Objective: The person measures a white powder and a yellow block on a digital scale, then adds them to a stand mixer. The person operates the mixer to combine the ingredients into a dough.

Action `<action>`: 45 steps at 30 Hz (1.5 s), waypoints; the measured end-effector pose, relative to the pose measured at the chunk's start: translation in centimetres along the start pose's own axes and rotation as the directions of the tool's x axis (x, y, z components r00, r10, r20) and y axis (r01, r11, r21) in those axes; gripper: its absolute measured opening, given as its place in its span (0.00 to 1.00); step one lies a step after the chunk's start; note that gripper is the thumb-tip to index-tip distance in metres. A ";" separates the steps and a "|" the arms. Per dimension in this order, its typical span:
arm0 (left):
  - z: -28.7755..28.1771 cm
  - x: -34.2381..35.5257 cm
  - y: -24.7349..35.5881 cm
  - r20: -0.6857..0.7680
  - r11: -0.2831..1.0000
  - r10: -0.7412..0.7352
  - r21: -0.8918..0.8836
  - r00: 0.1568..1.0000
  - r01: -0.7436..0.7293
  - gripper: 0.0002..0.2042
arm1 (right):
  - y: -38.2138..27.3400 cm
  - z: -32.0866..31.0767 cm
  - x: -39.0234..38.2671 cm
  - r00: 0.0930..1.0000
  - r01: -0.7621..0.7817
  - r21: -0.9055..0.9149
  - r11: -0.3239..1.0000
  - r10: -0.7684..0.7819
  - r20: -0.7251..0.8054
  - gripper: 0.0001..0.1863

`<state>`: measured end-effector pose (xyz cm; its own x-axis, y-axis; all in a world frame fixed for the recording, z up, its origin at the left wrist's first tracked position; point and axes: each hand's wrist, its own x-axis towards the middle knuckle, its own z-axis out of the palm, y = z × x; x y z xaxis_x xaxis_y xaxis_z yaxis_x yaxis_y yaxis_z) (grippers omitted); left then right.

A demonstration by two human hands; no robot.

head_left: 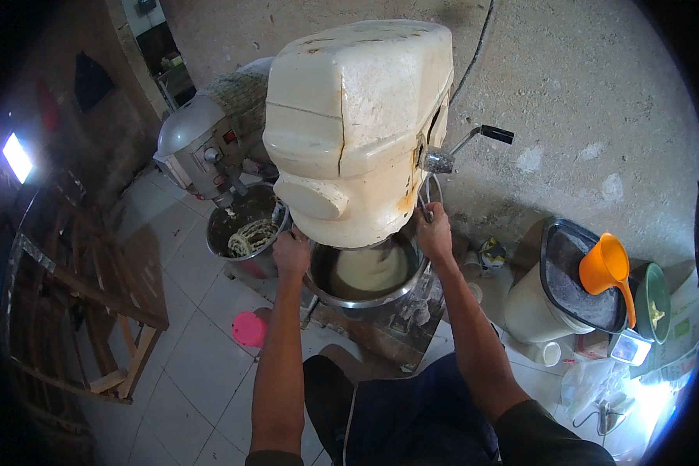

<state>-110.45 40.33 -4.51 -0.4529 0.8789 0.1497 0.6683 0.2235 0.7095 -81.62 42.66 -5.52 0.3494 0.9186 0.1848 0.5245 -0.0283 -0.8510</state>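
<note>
A large cream-coloured stand mixer point(357, 124) with a cracked, stained housing stands in front of me. Under its head sits a metal mixing bowl point(369, 303) with pale, smooth batter point(373, 270) in it. My left hand point(291, 252) is closed at the bowl's left side; whatever is inside its fingers is hidden. On the other side, my right hand point(433, 231) is closed around the lower end of a thin metal loop handle point(438, 186), beside the bowl's rim. Above it, a crank point(474, 140) with a black grip sticks out from the mixer's side.
A smaller grey mixer point(198, 147) with a bowl point(245, 225) of pale dough stands at left. A pink cup point(249, 329) lies on the tiles. Wooden framing point(93, 295) fills the far left. At right are a lidded bin point(532, 303), an orange dipper point(604, 264) and a green basin point(651, 299).
</note>
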 end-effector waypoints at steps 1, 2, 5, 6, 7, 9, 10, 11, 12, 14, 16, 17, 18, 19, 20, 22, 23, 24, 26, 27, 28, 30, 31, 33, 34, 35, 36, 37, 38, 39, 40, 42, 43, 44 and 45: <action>0.0 0.1 0.0 -0.003 1.000 0.002 -0.008 1.000 -0.002 0.24 | 0.0 0.0 0.0 1.000 0.008 0.003 1.000 -0.008 -0.003 0.20; 0.0 0.2 -0.1 -0.006 1.000 0.003 -0.016 1.000 -0.004 0.24 | 0.0 0.0 -0.1 1.000 0.017 0.006 1.000 -0.017 -0.005 0.20; 0.2 0.0 0.2 -0.040 1.000 -0.023 -0.017 0.999 0.022 0.23 | 0.2 0.0 0.1 1.000 0.011 0.001 1.000 -0.011 0.003 0.20; 0.2 -0.1 0.4 -0.055 0.999 -0.036 -0.014 0.998 0.036 0.23 | 0.3 0.0 0.3 1.000 0.004 -0.004 1.000 -0.004 0.009 0.20; 0.3 0.1 -0.1 -0.043 1.000 -0.013 -0.015 0.999 0.012 0.23 | 0.4 0.2 0.2 1.000 0.016 0.008 1.000 -0.016 0.008 0.20; 0.3 0.6 -1.1 -0.020 0.999 0.034 -0.018 0.999 -0.034 0.23 | 0.5 0.5 0.2 0.999 0.040 0.031 0.999 -0.040 0.006 0.20; 0.3 0.5 -1.0 -0.025 1.000 0.023 -0.013 0.999 -0.024 0.23 | 0.3 0.4 0.1 1.000 0.022 0.025 0.999 -0.022 0.012 0.20; 0.3 0.4 -0.9 -0.031 1.000 0.013 -0.007 0.999 -0.013 0.23 | 0.0 0.3 0.0 1.000 0.004 0.019 1.000 -0.004 0.019 0.20; 0.3 0.3 -0.8 -0.037 1.000 0.002 -0.002 0.999 -0.002 0.23 | -0.2 0.2 -0.2 1.000 -0.014 0.012 1.000 0.014 0.025 0.20; -0.1 -0.4 0.6 -0.043 1.000 -0.003 -0.001 0.999 0.002 0.23 | 0.0 0.1 0.0 1.000 -0.011 0.001 1.000 0.011 0.005 0.20; -0.3 -0.5 0.7 -0.046 1.000 0.005 -0.002 0.999 -0.005 0.23 | 0.0 0.1 0.0 1.000 -0.010 0.005 1.000 0.010 0.007 0.20; -0.4 -0.2 0.3 -0.047 1.000 0.014 -0.003 0.999 -0.014 0.23 | -0.2 0.1 -0.1 1.000 -0.010 0.015 1.000 0.010 0.018 0.20; -0.4 -0.1 -0.1 -0.048 1.000 0.024 -0.005 0.999 -0.025 0.23 | -0.3 0.2 -0.1 1.000 -0.011 0.024 1.000 0.011 0.029 0.20; -0.3 -0.1 0.2 -0.039 1.000 0.026 0.004 0.999 -0.026 0.23 | 0.0 0.2 0.0 1.000 -0.004 0.012 1.000 0.003 0.015 0.19; -0.2 -0.2 0.5 -0.031 1.000 0.028 0.013 0.999 -0.027 0.23 | 0.2 0.1 0.1 1.000 0.004 0.000 1.000 -0.004 0.000 0.19; 0.0 0.0 0.3 -0.039 0.998 0.036 0.044 0.999 -0.034 0.23 | 0.4 0.2 0.1 1.000 0.012 -0.008 1.000 -0.012 -0.010 0.19; 0.1 0.1 -0.2 -0.056 0.997 0.043 0.067 0.997 -0.039 0.23 | 0.2 0.3 0.0 1.000 0.013 -0.004 1.000 -0.013 -0.005 0.19; 0.2 0.3 -0.7 -0.073 0.995 0.050 0.089 0.996 -0.043 0.23 | 0.1 0.3 -0.1 1.000 0.014 0.000 1.000 -0.014 0.000 0.19; 0.4 0.3 -0.5 -0.062 0.999 0.036 0.026 0.997 -0.034 0.22 | 0.4 0.3 0.1 1.000 0.023 0.004 1.000 -0.023 -0.005 0.19; 0.5 0.3 -0.4 -0.057 1.000 0.029 -0.006 0.998 -0.029 0.22 | 0.6 0.3 0.2 1.000 0.028 0.005 1.000 -0.028 -0.007 0.19; 0.5 0.4 -0.5 -0.042 1.000 0.018 -0.002 0.999 -0.018 0.22 | 0.4 0.3 0.2 1.000 0.018 0.013 1.000 -0.018 0.001 0.19; 0.3 0.5 -0.7 -0.013 1.000 -0.004 0.007 1.000 0.004 0.22 | 0.2 0.2 0.0 1.000 -0.001 0.028 1.000 0.001 0.018 0.18; 0.3 0.5 -0.6 -0.024 1.000 0.010 0.003 1.000 -0.010 0.22 | 0.3 0.2 0.1 1.000 -0.008 0.030 1.000 0.007 0.025 0.18; 0.3 0.3 -0.5 -0.048 0.999 0.037 -0.005 0.998 -0.037 0.22 | 0.5 0.4 0.4 0.999 -0.022 0.034 0.999 0.021 0.041 0.18; 0.3 0.3 -0.5 -0.047 0.999 0.032 -0.004 0.998 -0.032 0.22 | 0.6 0.5 0.4 0.999 -0.010 0.038 0.999 0.009 0.033 0.17; 0.3 0.3 -0.6 -0.045 1.000 0.027 -0.004 0.999 -0.027 0.23 | 0.6 0.6 0.4 1.000 0.002 0.043 0.999 -0.003 0.024 0.17; 0.2 0.3 -0.6 -0.044 1.000 0.022 -0.004 0.999 -0.022 0.23 | 0.7 0.6 0.3 1.000 0.014 0.047 0.999 -0.015 0.015 0.17; 0.2 0.2 -0.4 -0.044 1.000 0.026 0.009 0.999 -0.025 0.23 | 0.7 0.6 0.2 0.999 0.032 0.047 0.998 -0.032 -0.001 0.16; 0.1 0.0 -0.2 -0.044 0.999 0.029 0.023 0.999 -0.028 0.23 | 0.7 0.5 0.0 0.999 0.051 0.046 0.998 -0.050 -0.016 0.16; 0.1 -0.1 0.0 -0.043 0.999 0.033 0.036 0.999 -0.032 0.24 | 0.6 0.4 -0.1 0.997 0.069 0.044 0.997 -0.068 -0.032 0.16; 0.2 0.0 -0.1 -0.060 0.999 0.030 0.031 0.998 -0.028 0.24 | 0.5 0.4 0.0 0.998 0.053 0.040 0.998 -0.052 -0.020 0.16; 0.3 0.1 -0.4 -0.093 1.000 0.023 0.019 0.995 -0.022 0.24 | 0.3 0.4 0.2 1.000 0.020 0.030 0.999 -0.020 0.005 0.15; 0.3 0.0 -0.3 -0.086 1.000 0.017 0.014 0.996 -0.016 0.24 | 0.3 0.4 0.2 1.000 0.016 0.027 1.000 -0.016 0.002 0.15; 0.3 -0.1 -0.1 -0.078 1.000 0.011 0.009 0.997 -0.010 0.24 | 0.4 0.3 0.2 1.000 0.012 0.024 1.000 -0.012 0.000 0.15; 0.3 -0.2 0.1 -0.070 1.000 0.004 0.004 0.998 -0.004 0.24 | 0.4 0.3 0.1 1.000 0.008 0.021 1.000 -0.008 -0.002 0.15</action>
<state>-110.11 40.36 -4.71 -0.4903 0.8481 0.2007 0.6725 0.2216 0.7062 -81.55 42.87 -6.00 0.3468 0.9179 0.1929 0.5113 -0.0126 -0.8593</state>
